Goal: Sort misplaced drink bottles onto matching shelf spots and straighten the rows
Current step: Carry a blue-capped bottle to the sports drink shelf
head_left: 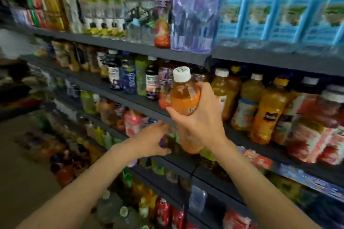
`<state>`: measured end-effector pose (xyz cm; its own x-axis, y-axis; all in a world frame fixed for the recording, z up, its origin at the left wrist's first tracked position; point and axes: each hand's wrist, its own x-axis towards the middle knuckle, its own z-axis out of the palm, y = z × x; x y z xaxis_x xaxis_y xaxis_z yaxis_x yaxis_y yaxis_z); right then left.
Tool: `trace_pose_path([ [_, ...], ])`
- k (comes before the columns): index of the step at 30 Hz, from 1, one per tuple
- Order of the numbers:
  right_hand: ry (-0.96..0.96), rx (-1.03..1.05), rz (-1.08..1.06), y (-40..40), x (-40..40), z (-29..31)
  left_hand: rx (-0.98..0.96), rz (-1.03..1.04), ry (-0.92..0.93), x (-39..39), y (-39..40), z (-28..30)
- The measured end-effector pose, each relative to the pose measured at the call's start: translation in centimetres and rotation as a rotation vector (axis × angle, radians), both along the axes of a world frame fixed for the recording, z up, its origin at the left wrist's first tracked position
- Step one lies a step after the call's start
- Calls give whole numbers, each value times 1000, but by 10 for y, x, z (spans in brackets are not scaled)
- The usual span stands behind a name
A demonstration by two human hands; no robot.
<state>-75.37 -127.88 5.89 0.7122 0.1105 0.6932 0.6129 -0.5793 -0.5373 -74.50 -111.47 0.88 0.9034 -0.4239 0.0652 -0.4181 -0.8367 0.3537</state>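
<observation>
We count two hands: the right hand (200, 117) and the left hand (150, 140). One orange juice bottle (184, 95) with a white cap is held up. Four blue-labelled water packs (279, 18) line the top shelf (186, 55). Four dark shelves show; their blurred bottles defy counting.

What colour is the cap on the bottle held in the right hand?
White, on the orange bottle in the right hand; head view.
</observation>
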Motion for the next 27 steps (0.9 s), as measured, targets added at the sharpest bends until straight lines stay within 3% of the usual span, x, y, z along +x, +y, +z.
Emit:
trace_pose_path([
  [4,44,-2,75,110,23,-10,-141,235,26,-3,149,3],
  [8,89,-36,85,204,51,-11,-394,416,14,9,243,17],
  [17,128,-120,186,382,151,-15,-454,231,60,89,348,12],
  [24,206,33,208,514,269,-15,-500,350,-88,198,469,11],
  [27,151,-31,208,569,301,-6,-543,395,-154,243,515,16],
])
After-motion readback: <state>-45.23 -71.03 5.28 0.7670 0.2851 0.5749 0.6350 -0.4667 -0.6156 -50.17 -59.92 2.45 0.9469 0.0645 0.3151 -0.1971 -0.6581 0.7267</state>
